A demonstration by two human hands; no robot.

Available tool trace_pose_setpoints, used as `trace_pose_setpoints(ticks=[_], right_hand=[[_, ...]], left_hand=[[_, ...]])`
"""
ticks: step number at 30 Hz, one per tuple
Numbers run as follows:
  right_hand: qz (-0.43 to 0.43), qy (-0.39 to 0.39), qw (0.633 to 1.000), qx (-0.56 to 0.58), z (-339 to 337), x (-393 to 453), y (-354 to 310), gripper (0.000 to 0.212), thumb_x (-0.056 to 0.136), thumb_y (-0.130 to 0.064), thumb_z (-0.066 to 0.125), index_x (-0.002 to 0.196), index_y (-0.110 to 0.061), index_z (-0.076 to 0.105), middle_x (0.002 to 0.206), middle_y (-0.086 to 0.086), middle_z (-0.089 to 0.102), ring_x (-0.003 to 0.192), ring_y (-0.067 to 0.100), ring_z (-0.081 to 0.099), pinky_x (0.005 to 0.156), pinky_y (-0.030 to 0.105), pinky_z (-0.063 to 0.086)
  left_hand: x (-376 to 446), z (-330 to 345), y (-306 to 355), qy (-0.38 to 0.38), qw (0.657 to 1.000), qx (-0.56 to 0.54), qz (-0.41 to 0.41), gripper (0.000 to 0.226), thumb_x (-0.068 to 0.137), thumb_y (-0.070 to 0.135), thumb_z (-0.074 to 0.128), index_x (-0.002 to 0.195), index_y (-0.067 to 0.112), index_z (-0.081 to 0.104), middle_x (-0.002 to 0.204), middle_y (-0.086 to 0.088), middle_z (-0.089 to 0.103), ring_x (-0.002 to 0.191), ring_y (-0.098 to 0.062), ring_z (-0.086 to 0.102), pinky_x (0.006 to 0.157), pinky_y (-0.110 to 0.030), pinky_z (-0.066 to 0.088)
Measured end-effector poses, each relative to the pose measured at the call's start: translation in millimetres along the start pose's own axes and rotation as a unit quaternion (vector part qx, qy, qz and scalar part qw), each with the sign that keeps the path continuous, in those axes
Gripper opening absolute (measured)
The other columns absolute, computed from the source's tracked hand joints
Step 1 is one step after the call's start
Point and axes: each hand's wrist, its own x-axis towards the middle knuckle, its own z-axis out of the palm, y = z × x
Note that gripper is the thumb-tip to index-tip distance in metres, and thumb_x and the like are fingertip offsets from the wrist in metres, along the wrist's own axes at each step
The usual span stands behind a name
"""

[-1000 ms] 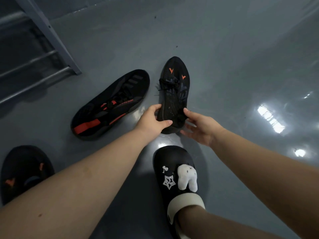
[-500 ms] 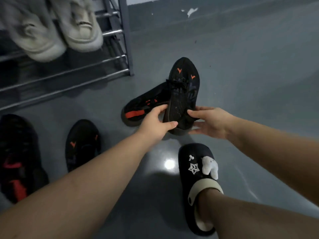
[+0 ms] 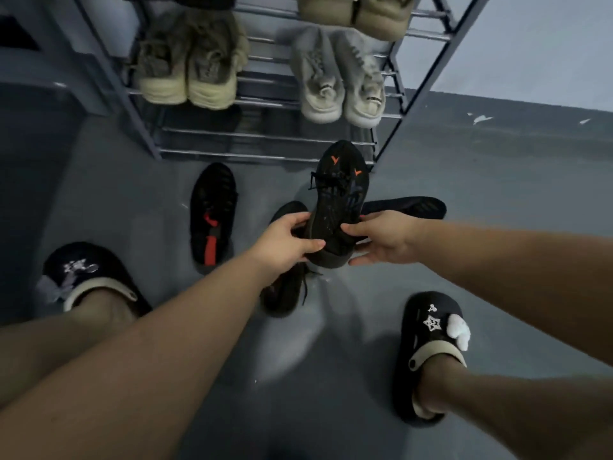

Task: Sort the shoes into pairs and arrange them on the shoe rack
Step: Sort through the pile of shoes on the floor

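I hold a black sneaker with small orange marks (image 3: 340, 197) off the floor, toe pointing at the shoe rack (image 3: 265, 154). My left hand (image 3: 285, 242) grips its heel from the left and my right hand (image 3: 381, 239) grips it from the right. Under it another black shoe (image 3: 285, 290) lies on the floor, mostly hidden. A black sneaker with a red stripe (image 3: 212, 214) lies to the left. A second black shoe (image 3: 408, 207) lies sideways behind my right hand.
The metal rack holds two pairs of pale sneakers, one beige (image 3: 192, 61) and one light grey (image 3: 341, 78), with more shoes above. Its lowest bars are bare. My feet in black clogs (image 3: 428, 343) stand on the grey floor at both sides.
The sneaker has been lifted and carried toward the rack with both hands on it. The view has swung so the rack now faces me, and both of my feet show.
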Motion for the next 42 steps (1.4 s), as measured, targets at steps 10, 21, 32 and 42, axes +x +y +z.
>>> trace_pose_setpoints(ticks=[10, 21, 32, 42], right_hand=[[0.008, 0.026, 0.995, 0.099, 67, 30, 63, 0.027, 0.094, -0.001, 0.052, 0.120, -0.007, 0.055, 0.097, 0.006, 0.063, 0.088, 0.021, 0.061, 0.086, 0.045, 0.050], [0.042, 0.128, 0.987, 0.088, 43, 83, 110, 0.058, 0.092, 0.010, 0.047, 0.144, -0.012, 0.038, 0.132, 0.013, 0.055, 0.104, 0.031, 0.056, 0.079, 0.043, 0.050], [0.095, 0.138, 0.982, 0.083, 25, 116, 128, 0.061, 0.091, 0.012, 0.046, 0.145, -0.016, 0.036, 0.135, 0.014, 0.054, 0.120, 0.038, 0.053, 0.087, 0.046, 0.047], [0.098, 0.125, 0.984, 0.082, 24, 107, 120, 0.060, 0.093, 0.010, 0.046, 0.145, -0.017, 0.037, 0.136, 0.012, 0.053, 0.106, 0.031, 0.054, 0.083, 0.042, 0.049]], left_hand=[[-20, -42, -55, 0.032, 0.995, -0.020, -0.087, 0.069, 0.080, -0.006, 0.067, 0.141, 0.012, 0.039, 0.142, -0.004, 0.044, 0.126, -0.026, 0.049, 0.097, -0.045, 0.049], [23, -40, -104, 0.110, 0.978, 0.041, -0.170, 0.063, 0.084, -0.001, 0.065, 0.139, 0.009, 0.038, 0.142, -0.012, 0.044, 0.128, -0.026, 0.046, 0.101, -0.032, 0.039], [54, -45, -139, 0.127, 0.957, 0.013, -0.260, 0.075, 0.077, 0.011, 0.075, 0.141, 0.013, 0.036, 0.136, -0.002, 0.052, 0.117, -0.022, 0.054, 0.086, -0.031, 0.045], [47, -56, -135, 0.084, 0.958, -0.041, -0.272, 0.051, 0.088, 0.010, 0.063, 0.136, 0.016, 0.044, 0.126, -0.003, 0.059, 0.104, -0.020, 0.060, 0.072, -0.030, 0.051]])
